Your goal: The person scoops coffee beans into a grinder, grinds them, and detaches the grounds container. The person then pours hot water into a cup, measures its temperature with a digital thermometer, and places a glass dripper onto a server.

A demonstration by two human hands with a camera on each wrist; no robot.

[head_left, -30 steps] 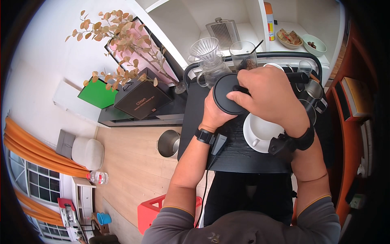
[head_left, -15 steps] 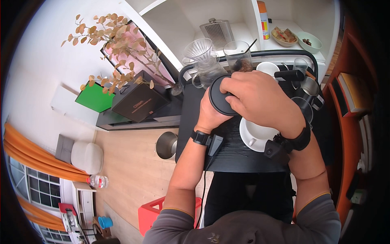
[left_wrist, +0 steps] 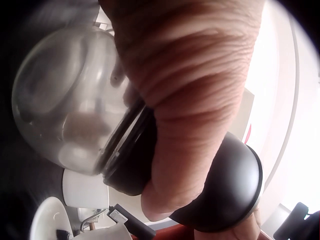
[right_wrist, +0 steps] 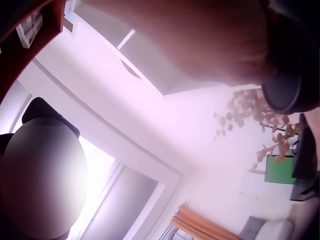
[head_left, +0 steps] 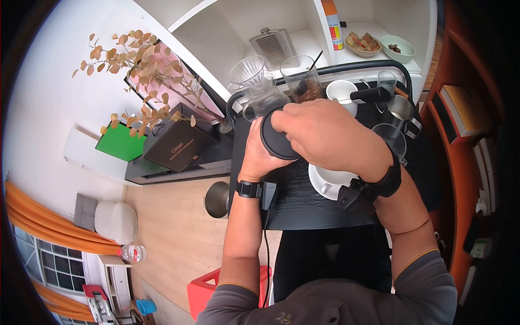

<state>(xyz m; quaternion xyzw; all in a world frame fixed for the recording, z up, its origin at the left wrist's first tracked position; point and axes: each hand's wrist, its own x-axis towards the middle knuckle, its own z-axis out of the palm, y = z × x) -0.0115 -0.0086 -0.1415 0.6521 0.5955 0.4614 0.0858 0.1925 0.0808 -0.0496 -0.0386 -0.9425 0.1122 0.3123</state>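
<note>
My left hand (head_left: 255, 154) wraps round the black neck of a hand coffee grinder (left_wrist: 131, 167), held above the black table. In the left wrist view, its round clear glass jar (left_wrist: 52, 95) lies to one side of the thumb, and its black domed top (left_wrist: 232, 177) to the other. My right hand (head_left: 338, 135) grips the grinder's black round lid (head_left: 275, 142), fingertips bent over the rim. Behind the right hand, a crank with a black grip (head_left: 370, 96) lies over a white mug (head_left: 342, 91). Below that hand, a white cup (head_left: 337, 176) sits on a saucer (head_left: 316, 187).
At the table's far side stand a glass dripper on a server (head_left: 262, 97) and a glass of coffee beans (head_left: 306, 86) with a black scoop. A metal pitcher (head_left: 400, 108) and an empty glass (head_left: 391, 138) stand right. A black rail (head_left: 357, 66) edges the table.
The whole view has shifted as the head turned. My right fingers have moved on the lid; a black knob seen earlier under the thumb is now hidden. My left hand keeps its hold.
</note>
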